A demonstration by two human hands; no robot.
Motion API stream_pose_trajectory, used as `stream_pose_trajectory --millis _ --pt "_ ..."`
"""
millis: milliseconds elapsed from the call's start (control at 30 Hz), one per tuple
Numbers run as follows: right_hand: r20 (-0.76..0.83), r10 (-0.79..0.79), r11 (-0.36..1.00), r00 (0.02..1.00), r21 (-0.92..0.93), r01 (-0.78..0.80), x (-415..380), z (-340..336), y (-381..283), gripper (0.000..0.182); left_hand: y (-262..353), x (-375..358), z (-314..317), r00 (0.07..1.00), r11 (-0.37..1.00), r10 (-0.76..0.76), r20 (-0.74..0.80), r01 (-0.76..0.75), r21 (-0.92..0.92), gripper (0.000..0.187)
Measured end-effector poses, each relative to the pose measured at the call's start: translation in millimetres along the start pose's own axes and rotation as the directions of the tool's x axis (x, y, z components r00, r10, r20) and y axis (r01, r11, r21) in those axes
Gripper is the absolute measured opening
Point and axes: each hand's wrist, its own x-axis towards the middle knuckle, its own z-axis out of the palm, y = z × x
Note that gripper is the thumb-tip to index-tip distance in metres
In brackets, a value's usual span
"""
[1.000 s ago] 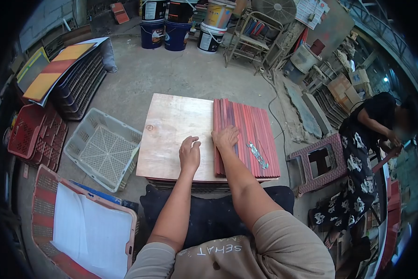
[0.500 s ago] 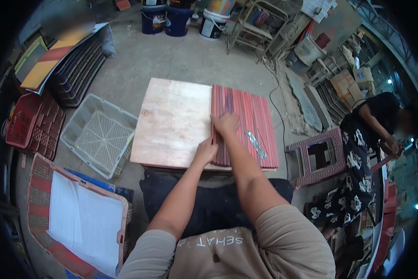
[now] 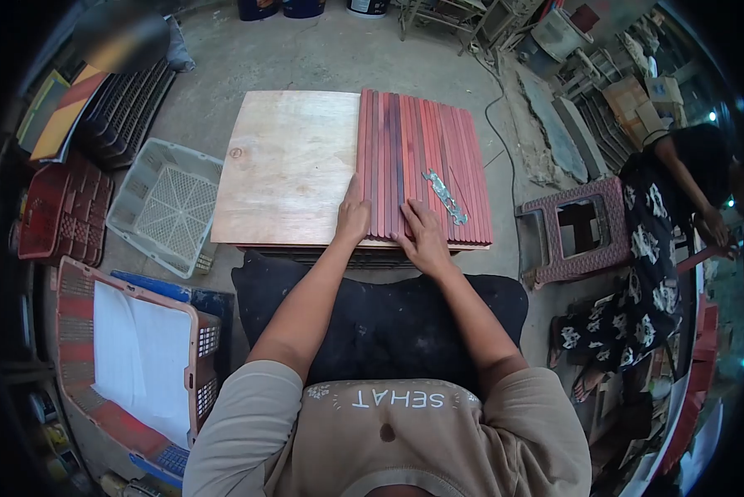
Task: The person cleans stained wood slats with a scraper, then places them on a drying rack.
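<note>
Reddish wooden strips lie side by side on the right half of a pale plywood board. Along the leftmost strip's edge rests my left hand, its fingers stretched out and pointing away from me. My right hand lies over the near ends of the strips with its fingers spread. Neither hand appears to grip anything. A shiny silvery metal piece with an uneven outline sits on the strips, just beyond my right hand.
A pale plastic crate and red crates stand to the left. Nearer is a crate holding white sheets. A plastic stool stands at the right, beside another person. A cable runs along the floor.
My right hand has come back from the left strips to their near ends, fingers now spread. My left hand now lies stretched along the left edge. The view has tilted downward.
</note>
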Motion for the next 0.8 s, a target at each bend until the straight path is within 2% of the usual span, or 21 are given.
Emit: stream_pose_trajectory --millis 33,133,167,267,367,467,500,633,733,800 --pt "-0.021 -0.002 1.000 1.000 -0.022 0.002 -2 1 -2 0.053 -5 -2 3 0.997 0.996 0.076 -0.022 -0.075 0.044 0.060" --pt "-0.019 0.040 0.999 0.999 0.035 -0.039 -1 0 1 0.052 15 -3 -11 0.997 0.995 -0.030 0.069 0.036 -0.093 0.060" --pt "-0.129 0.044 0.998 0.991 0.058 -0.037 1 -2 3 0.042 14 0 -10 0.998 0.987 -0.036 0.056 0.044 -0.158 0.061" --pt "-0.274 0.320 0.937 0.907 -0.050 -0.346 12 -21 23 0.029 12 2 -12 0.983 0.964 -0.136 0.125 0.160 -0.210 0.061" --pt "-0.217 0.521 0.792 0.826 -0.239 -0.562 22 -41 58 0.021 4 4 -12 0.978 0.948 -0.155 0.137 0.187 -0.259 0.058" --pt "-0.187 0.524 0.783 0.831 -0.278 -0.556 20 -41 95 0.016 -18 6 -6 0.975 0.909 -0.185 0.120 0.216 -0.356 0.056" --pt "-0.263 0.456 0.797 0.850 -0.304 -0.522 20 -40 99 0.017 -17 5 -6 0.976 0.895 -0.190 0.110 0.218 -0.389 0.056" --pt "-0.244 0.505 0.816 0.828 -0.178 -0.550 21 -39 98 0.015 -4 -3 -14 0.957 0.869 -0.259 0.133 0.291 -0.400 0.054" --pt "-0.320 0.474 0.823 0.821 -0.170 -0.542 20 -34 100 0.017 4 -8 -18 0.939 0.806 -0.301 0.165 0.343 -0.482 0.053" --pt "-0.452 0.508 0.776 0.733 -0.128 -0.617 23 -32 110 0.018 1 -6 -20 0.932 0.798 -0.298 0.206 0.362 -0.481 0.051"
